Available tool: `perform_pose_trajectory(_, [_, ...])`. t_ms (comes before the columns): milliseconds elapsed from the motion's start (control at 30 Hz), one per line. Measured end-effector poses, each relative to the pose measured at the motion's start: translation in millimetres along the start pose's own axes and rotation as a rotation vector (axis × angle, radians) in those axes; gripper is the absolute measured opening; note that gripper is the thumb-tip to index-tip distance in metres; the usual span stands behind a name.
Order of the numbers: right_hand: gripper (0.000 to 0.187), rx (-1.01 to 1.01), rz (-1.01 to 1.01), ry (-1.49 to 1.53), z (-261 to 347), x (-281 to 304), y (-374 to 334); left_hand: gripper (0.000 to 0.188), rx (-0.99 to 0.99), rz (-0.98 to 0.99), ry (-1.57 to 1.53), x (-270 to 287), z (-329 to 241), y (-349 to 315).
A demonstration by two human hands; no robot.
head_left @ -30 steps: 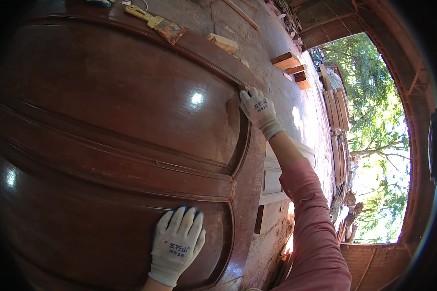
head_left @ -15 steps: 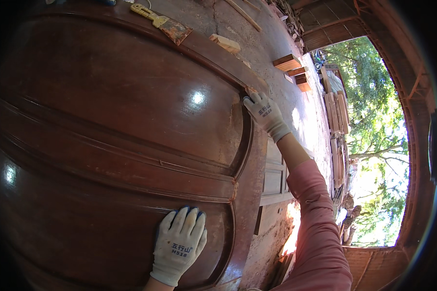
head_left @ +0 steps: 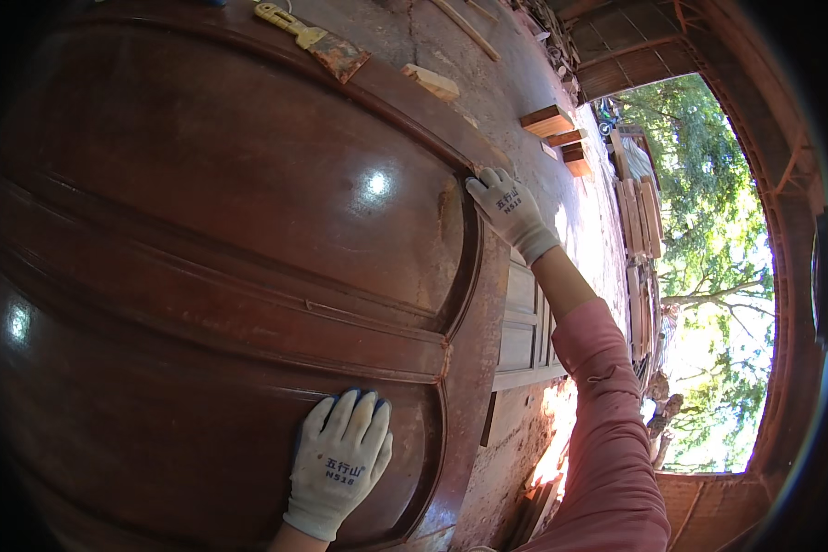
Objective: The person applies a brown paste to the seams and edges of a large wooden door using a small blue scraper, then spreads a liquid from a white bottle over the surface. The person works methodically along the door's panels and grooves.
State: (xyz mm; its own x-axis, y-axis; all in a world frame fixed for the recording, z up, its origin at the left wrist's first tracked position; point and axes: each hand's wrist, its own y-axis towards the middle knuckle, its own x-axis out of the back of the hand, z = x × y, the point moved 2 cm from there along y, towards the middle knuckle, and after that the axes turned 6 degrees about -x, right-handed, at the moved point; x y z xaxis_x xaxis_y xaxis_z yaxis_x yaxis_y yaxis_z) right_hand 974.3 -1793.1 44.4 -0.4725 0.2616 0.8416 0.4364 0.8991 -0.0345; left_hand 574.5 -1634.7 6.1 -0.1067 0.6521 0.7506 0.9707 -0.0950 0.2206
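A large, glossy reddish-brown wooden door (head_left: pixel 221 156) with raised mouldings fills the left and middle of the view. My left hand (head_left: pixel 342 455), in a white glove with blue showing at the fingertips, lies flat on its lower panel, fingers stretched out. At the upper panel's right corner, my gloved right hand (head_left: pixel 509 207) presses bent fingers onto the moulding. Whatever may be under those fingertips is hidden. A worn, pale patch (head_left: pixel 449 216) shows on the panel just left of that hand. On the door's far edge rests a scraper (head_left: pixel 315 39) with a yellow handle and rusty blade.
A pale wood block (head_left: pixel 431 81) lies beyond the far edge, with a thin wood strip (head_left: pixel 466 29) on the floor. Short stacked wood pieces (head_left: pixel 557 129) stand farther right. A grey panelled piece (head_left: pixel 522 322) lies beneath my right forearm. Stacked boards (head_left: pixel 639 216) line the bright opening.
My right hand has shifted slightly to the right along the corner moulding. My left hand stays in place on the lower panel.
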Motion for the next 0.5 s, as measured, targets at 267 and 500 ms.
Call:
perform_pose_trajectory(267, [0.012, 0.029, 0.032, -0.152, -1.2, -7.0, 2.6, 0.037, -0.001, -0.003, -0.012, 0.2, 0.0, 0.7])
perform_pose_trajectory(500, [0.009, -0.091, -0.073, -0.059, 16.9, -6.6, -2.4, 0.037, 0.0, -0.007, -0.014, 2.1, 0.4, 0.8])
